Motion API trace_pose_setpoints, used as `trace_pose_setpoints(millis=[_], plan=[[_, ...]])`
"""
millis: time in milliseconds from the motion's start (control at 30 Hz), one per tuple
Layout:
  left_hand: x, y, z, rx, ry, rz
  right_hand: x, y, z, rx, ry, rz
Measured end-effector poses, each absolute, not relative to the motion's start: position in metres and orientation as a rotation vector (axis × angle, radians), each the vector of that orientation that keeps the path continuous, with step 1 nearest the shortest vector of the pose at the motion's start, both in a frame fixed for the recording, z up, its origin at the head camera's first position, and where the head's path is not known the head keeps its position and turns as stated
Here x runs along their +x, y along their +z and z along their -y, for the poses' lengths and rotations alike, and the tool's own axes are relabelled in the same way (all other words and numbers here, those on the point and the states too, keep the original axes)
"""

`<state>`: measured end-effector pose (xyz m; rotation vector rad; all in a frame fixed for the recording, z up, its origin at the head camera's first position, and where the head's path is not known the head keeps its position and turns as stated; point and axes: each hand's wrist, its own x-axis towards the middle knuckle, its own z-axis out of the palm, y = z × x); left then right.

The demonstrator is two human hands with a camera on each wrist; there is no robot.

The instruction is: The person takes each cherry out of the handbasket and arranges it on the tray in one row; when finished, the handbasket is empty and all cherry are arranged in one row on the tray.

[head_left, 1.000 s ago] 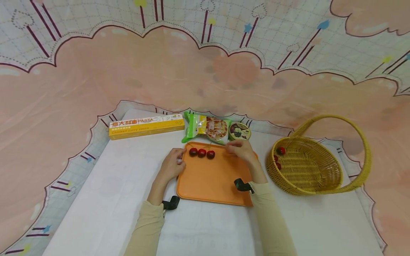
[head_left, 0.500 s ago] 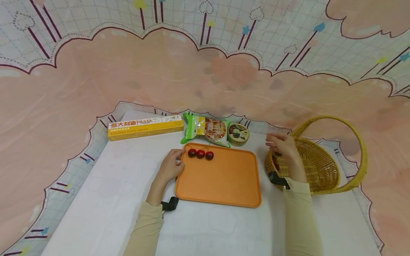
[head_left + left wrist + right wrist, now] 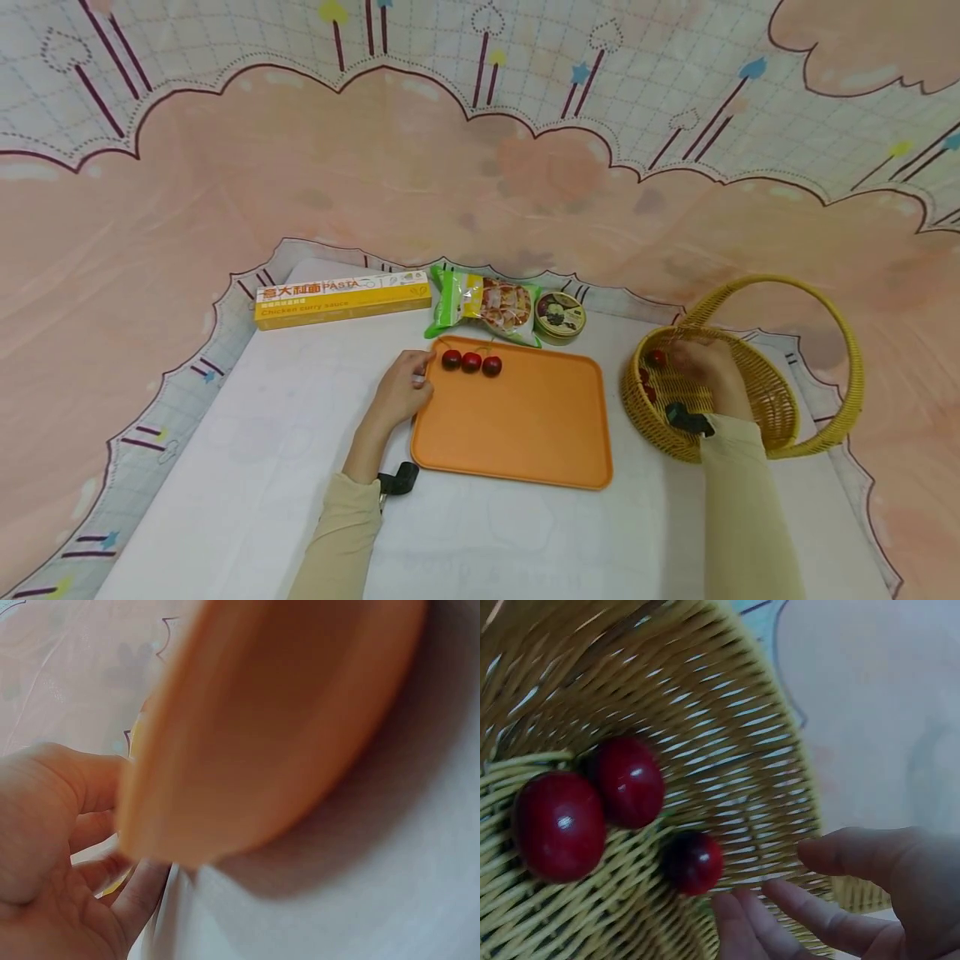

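Note:
My left hand (image 3: 401, 387) holds the left edge of an orange tray (image 3: 517, 425), its fingers curved around the rim in the left wrist view. Three dark red cherries (image 3: 471, 362) with stems sit in a row near the tray's far left corner. Inside a yellow wicker basket (image 3: 660, 433), my right hand (image 3: 708, 367) reaches down with fingers apart and nothing between them. Three more cherries lie in the basket; the right wrist view shows the nearest cherry (image 3: 694, 862) just beyond my fingertips, and two larger-looking cherries (image 3: 559, 826) beside it.
Along the back stand a yellow pasta box (image 3: 343, 300), a green-and-clear food packet (image 3: 487, 304) and a small round tin (image 3: 559, 317). The basket's tall handle (image 3: 843, 350) arches over its right side. A white tabletop (image 3: 247, 467) lies under everything.
My right hand has moved right, from above the tray's far edge across the basket's rim and into the basket. The left hand has stayed at the tray's edge.

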<state>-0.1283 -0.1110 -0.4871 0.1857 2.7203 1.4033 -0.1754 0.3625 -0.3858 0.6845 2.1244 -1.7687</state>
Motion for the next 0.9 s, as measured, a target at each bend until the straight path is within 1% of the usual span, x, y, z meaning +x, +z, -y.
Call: trace_pose_setpoints(millis=[167, 333, 500, 700, 900], plan=[[-0.128, -0.487, 0.111, 0.188, 1.407, -2.715, -0.180, -0.396, -0.366, 0.730, -1.682, -2.035], [-0.127, -0.486, 0.111, 0.187, 1.416, -2.716, -0.183, -0.407, -0.368, 0.684, -1.666, -2.004], [-0.127, -0.485, 0.111, 0.176, 1.410, -2.712, -0.186, -0.413, -0.368, 0.682, -1.759, -1.908], [-0.127, -0.486, 0.110, 0.163, 1.412, -2.704, -0.191, -0.416, -0.374, 0.635, -1.921, -1.605], [-0.127, -0.485, 0.110, 0.165, 1.411, -2.710, -0.187, -0.420, -0.381, 0.646, -2.030, -1.495]])
